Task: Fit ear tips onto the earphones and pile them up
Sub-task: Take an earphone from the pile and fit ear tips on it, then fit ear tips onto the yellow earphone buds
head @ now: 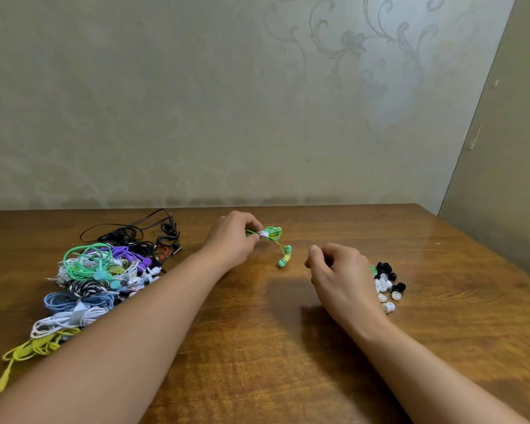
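Left hand (233, 240) pinching green earphones (273, 237); right hand (334, 270) loosely curled, contents hidden. Risk: dangling bud (285, 257) swinging, misfitting ear tips (387, 284).

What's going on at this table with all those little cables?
A person is sorting earphones. The left hand pinches a coiled green earphone set, its two earbuds dangling over the wooden table. The right hand hovers loosely curled beside a scatter of black and white ear tips; whether it holds one is unclear. A pile of bundled earphones in many colours lies on the left.
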